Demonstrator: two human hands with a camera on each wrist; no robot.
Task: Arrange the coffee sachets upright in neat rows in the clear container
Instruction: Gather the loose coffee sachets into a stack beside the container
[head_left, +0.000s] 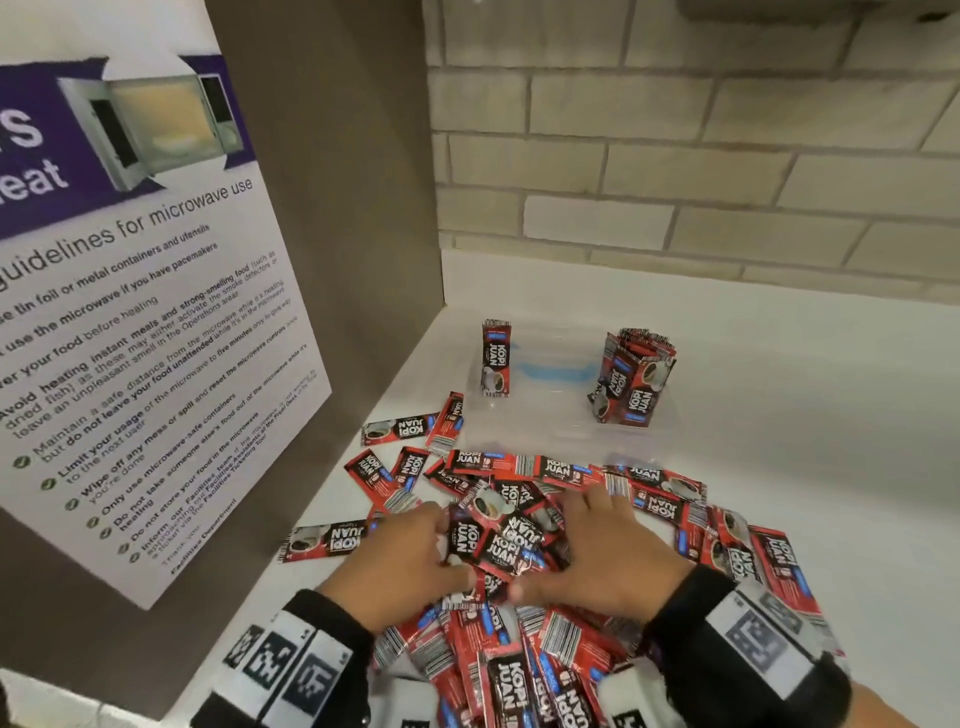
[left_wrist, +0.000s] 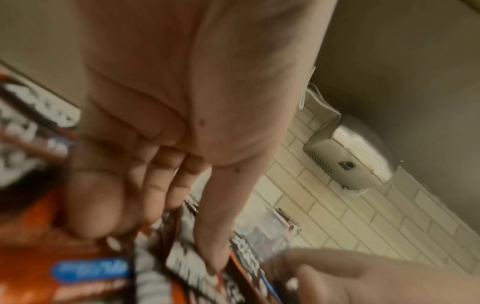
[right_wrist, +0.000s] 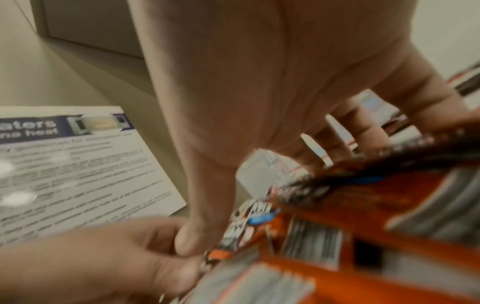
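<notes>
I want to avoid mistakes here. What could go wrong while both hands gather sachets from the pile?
1. The left hand and right hand bunch mixed-facing sachets, so they may go in unaligned.
2. The lone upright sachet in the clear container has no support and could topple.
3. The leaning bundle may fall if bumped.

Tiled wall (head_left: 675, 156), white counter (head_left: 779, 415), poster (head_left: 130, 312)
</notes>
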